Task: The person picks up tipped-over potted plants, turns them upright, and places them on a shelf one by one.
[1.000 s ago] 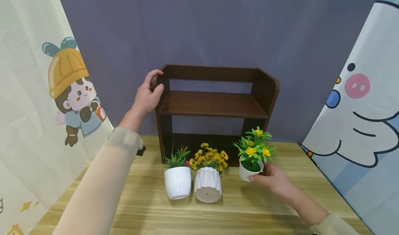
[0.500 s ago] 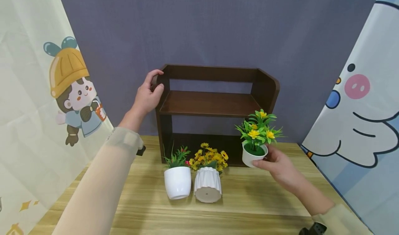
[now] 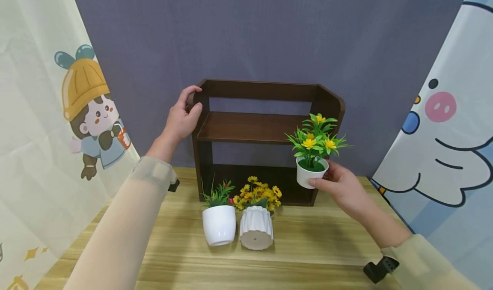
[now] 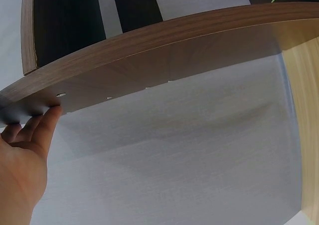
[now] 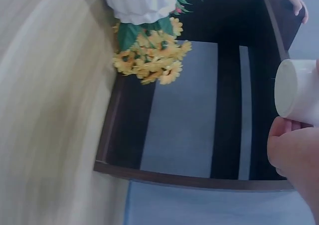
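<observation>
My right hand point(image 3: 344, 190) holds a small white pot of artificial yellow flowers point(image 3: 313, 170) by its side, thumb in front. The pot is raised off the table before the right part of a dark brown two-tier shelf point(image 3: 262, 127). In the right wrist view the white pot's base point(image 5: 286, 89) shows beside the fingers. My left hand point(image 3: 184, 116) grips the shelf's upper left side panel; in the left wrist view its fingers point(image 4: 47, 127) lie against the panel's outer face point(image 4: 149, 65).
In front of the shelf on the wooden table point(image 3: 308, 255) are a smooth white pot with grass and red flowers point(image 3: 219, 225) and a fluted white pot with yellow daisies point(image 3: 256, 228), its base facing me. A grey curtain point(image 3: 262, 33) hangs behind the shelf.
My right hand has lifted the potted plant upward, from low over the table to nearly the upper tier's height. The left hand and the other two pots have stayed in place.
</observation>
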{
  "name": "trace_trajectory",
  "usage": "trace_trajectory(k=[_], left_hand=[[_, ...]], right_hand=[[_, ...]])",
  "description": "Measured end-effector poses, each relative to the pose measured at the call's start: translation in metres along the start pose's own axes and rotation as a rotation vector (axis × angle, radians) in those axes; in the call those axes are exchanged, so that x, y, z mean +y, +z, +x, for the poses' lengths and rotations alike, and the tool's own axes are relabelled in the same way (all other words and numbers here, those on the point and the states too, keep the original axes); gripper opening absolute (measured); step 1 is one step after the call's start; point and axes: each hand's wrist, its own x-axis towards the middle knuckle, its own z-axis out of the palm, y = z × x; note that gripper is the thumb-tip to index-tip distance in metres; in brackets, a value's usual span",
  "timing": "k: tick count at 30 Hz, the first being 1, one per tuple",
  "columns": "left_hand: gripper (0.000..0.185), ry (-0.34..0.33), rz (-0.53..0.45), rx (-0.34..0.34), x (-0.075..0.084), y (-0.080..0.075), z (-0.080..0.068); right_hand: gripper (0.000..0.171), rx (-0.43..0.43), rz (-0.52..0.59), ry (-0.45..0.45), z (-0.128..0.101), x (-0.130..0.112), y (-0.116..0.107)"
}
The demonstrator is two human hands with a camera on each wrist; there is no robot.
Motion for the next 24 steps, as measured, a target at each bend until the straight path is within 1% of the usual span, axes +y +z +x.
trace_trajectory(k=[9,13,18,24], left_hand=[[0.043,-0.002,0.0,-0.001,0.001,0.0,-0.001],[0.044,-0.002,-0.004,-0.003,0.001,0.0,-0.001],[0.044,-0.015,-0.014,-0.006,0.001,0.0,-0.001],[0.043,-0.011,-0.008,0.0,0.001,-0.001,-0.001]], right_hand=[[0.068,0.007,-0.008,-0.028,0.013,-0.02,0.0],[0.066,0.024,0.004,-0.042,0.019,-0.027,-0.001],[0.068,0.049,0.016,-0.052,0.027,-0.038,-0.003],[0.069,0.084,0.002,-0.053,0.038,-0.045,-0.005]])
